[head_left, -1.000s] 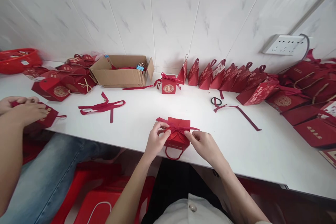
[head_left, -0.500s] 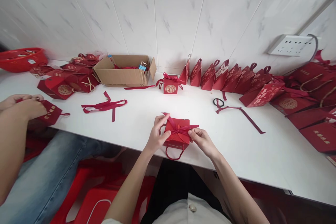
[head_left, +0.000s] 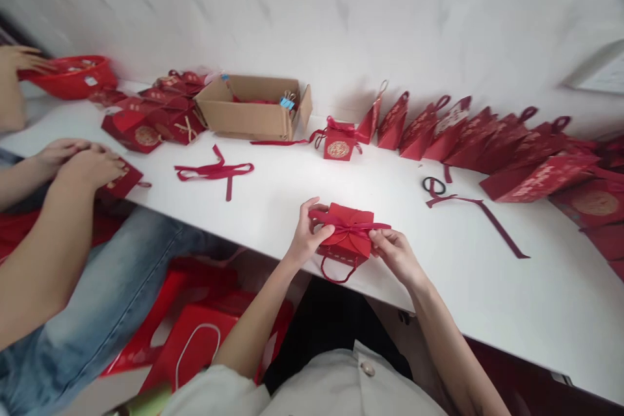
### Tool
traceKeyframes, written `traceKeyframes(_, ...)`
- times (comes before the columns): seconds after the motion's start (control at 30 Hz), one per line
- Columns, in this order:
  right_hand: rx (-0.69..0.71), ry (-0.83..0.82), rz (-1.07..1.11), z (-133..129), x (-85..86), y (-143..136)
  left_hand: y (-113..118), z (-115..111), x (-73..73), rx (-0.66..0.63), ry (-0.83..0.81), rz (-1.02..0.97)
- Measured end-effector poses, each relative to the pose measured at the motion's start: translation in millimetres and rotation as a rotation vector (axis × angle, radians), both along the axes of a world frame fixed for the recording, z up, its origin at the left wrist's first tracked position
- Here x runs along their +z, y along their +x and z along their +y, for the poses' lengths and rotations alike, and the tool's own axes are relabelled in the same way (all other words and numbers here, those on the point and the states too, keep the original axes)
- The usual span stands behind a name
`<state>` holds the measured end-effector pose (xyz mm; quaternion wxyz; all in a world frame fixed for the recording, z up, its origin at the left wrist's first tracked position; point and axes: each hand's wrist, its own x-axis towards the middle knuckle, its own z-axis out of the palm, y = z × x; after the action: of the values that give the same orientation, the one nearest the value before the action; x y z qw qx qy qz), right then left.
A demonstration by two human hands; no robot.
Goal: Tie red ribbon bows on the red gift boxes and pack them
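A small red gift box (head_left: 359,216) with a looped cord handle (head_left: 337,278) sits at the table's front edge, between my hands. A dark red ribbon (head_left: 349,228) is tied in a bow across its folded top. My left hand (head_left: 310,234) pinches the bow's left side between thumb and fingers, against the box's left edge. At the right side, my right hand (head_left: 396,252) holds the ribbon's other part between thumb and forefinger. The ribbon is stretched sideways between both hands.
Behind stand a finished-looking red box (head_left: 338,143), a row of triangular red boxes (head_left: 429,130) and a cardboard carton (head_left: 244,114). Loose ribbon (head_left: 214,172) and black-handled scissors (head_left: 433,186) lie about. At left, a co-worker's hands (head_left: 88,166) hold a red box; another hand (head_left: 29,60) touches a red basin (head_left: 73,81).
My view has swung left, so the table's things appear further right. The ribbon's left part, raised before, now lies flatter in my left hand. Another person's hand has appeared at the basin.
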<state>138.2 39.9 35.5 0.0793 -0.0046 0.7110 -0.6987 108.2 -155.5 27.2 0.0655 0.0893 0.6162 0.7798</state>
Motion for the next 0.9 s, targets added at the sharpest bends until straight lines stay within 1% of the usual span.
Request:
traceKeyframes(0.07, -0.036, 0.013, -0.012, 2.9, -3.4, 1.1, 2.2, 1.5, 3.3, 0.025, -0.026, -0.047)
traceKeyframes(0.17, -0.064, 0.016, -0.025, 6.2, -6.4, 1.6, 3.5, -0.9, 8.8, 0.01, -0.181, -0.097)
traceKeyframes(0.23, -0.073, -0.002, -0.03, 7.0, -6.6, 1.5, 4.5, -4.0, 11.0, -0.006, -0.256, -0.11)
traceKeyframes(0.3, -0.08, -0.013, -0.033, 6.9, -5.7, 1.3, 6.3, -6.0, 11.8, -0.006, -0.255, -0.126)
traceKeyframes(0.5, -0.109, -0.024, -0.034, 6.0, -5.2, 1.9, 14.5, -2.2, 14.5, 0.026, -0.14, -0.131)
traceKeyframes(0.63, -0.139, 0.058, -0.032, 4.7, -5.2, 3.8, 19.8, 3.4, 16.5, 0.127, -0.135, -0.087)
traceKeyframes(0.73, -0.173, 0.133, -0.014, 1.4, 0.0, 5.4, 21.4, 4.6, 18.2, 0.183, -0.147, -0.029)
traceKeyframes(0.8, -0.185, 0.178, 0.005, -1.4, 5.4, 5.9, 20.7, 3.6, 19.8, 0.184, -0.173, 0.016)
traceKeyframes(0.9, -0.172, 0.241, 0.022, -4.7, 14.5, 6.2, 19.1, 1.4, 22.4, 0.153, -0.242, 0.098)
